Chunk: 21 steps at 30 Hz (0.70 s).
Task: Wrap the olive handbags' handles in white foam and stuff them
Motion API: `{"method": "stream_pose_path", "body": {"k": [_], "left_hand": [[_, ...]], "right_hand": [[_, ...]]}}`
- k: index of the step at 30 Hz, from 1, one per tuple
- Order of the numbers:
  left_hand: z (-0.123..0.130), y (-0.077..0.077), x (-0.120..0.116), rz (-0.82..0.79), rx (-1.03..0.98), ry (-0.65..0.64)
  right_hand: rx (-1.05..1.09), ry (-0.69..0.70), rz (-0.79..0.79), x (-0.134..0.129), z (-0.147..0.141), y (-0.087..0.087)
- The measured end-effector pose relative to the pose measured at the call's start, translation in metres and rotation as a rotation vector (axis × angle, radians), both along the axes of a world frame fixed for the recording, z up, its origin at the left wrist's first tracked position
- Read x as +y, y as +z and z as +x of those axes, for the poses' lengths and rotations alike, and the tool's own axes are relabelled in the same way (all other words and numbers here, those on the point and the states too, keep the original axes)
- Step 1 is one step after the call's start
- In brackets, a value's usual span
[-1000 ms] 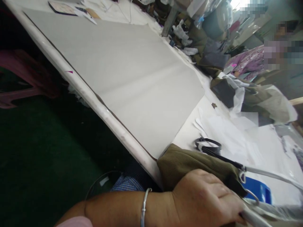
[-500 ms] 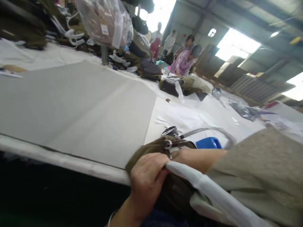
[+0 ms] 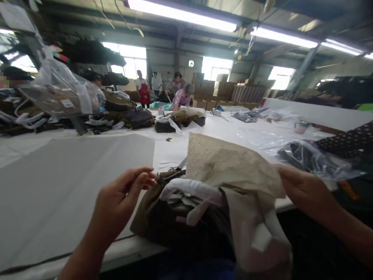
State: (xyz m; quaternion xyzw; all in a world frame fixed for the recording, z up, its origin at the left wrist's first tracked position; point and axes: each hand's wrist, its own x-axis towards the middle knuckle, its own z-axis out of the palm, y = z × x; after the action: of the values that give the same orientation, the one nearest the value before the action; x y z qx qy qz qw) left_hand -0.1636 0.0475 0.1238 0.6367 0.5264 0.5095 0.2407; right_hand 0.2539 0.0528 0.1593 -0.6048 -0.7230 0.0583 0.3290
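A dark olive-brown bag [image 3: 151,214] lies at the table's front edge before me. Its handle [image 3: 192,187] is wrapped in white material and arches over the top. A beige paper sheet [image 3: 230,161] stands over the bag's right part, with crumpled paler paper [image 3: 247,233] hanging below it. My right hand [image 3: 305,188] grips the sheet's right edge; the fingertips are hidden by it. Just left of the bag's upper edge, my left hand [image 3: 125,190] is raised with loosely curled fingers and nothing visible in them.
A grey board [image 3: 72,171] covers the table's left side. More olive bags [image 3: 136,116] lie farther back, beside a clear plastic-wrapped bundle [image 3: 67,97]. At right, a person's dotted sleeve [image 3: 349,142] reaches to a plastic-wrapped item [image 3: 311,159]. Several people stand at the far end.
The view has levelled and swung right. My left hand has let go of the bag's white-wrapped handle. My right hand has come out from behind the bag to the right edge of the beige sheet.
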Motion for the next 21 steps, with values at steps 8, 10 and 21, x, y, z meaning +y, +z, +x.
{"method": "stream_pose_path", "body": {"k": [8,10,21], "left_hand": [[0.097,0.088,0.084,-0.209,0.434,-0.856],[0.117,0.084,0.098,-0.325,0.460,-0.899],[0.133,0.035,0.021,0.216,0.529,-0.694]], "right_hand": [[0.463,0.034,-0.551,-0.050,0.036,-0.096],[0.665,0.179,-0.640,-0.051,0.023,-0.105],[0.955,0.282,-0.368,-0.013,-0.005,-0.069]]}}
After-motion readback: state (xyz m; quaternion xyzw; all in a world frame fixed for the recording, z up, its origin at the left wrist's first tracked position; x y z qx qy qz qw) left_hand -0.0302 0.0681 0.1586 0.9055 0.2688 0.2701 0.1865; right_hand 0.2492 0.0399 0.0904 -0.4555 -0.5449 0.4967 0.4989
